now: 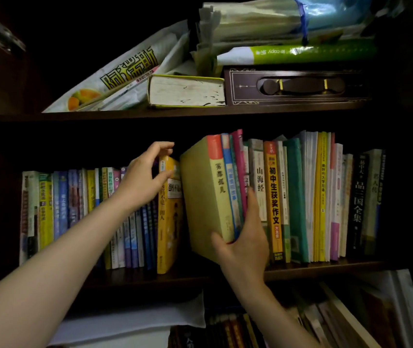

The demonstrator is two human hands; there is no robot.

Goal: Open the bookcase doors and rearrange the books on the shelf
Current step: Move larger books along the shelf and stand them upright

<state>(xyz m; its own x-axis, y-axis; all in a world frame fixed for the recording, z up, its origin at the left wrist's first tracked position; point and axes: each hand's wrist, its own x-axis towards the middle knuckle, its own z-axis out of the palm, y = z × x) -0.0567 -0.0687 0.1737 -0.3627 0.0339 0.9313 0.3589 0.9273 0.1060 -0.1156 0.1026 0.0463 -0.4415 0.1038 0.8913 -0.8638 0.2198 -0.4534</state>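
While the left hand [143, 183] reaches to the top of a yellow book [169, 217] on the middle shelf [313, 268], thumb and fingers curled at its upper spine, the right hand [244, 243] grips a tilted olive book [205, 197] and the thin books beside it. Both books stand apart in 1 row, a dark gap between them.

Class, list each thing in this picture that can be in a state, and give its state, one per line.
Left hand: fingers curled at the top of the yellow book, which stands upright.
Right hand: grips the olive book, pulled forward and tilted.
Middle-shelf row: upright.
Thick book, top shelf: lying flat.
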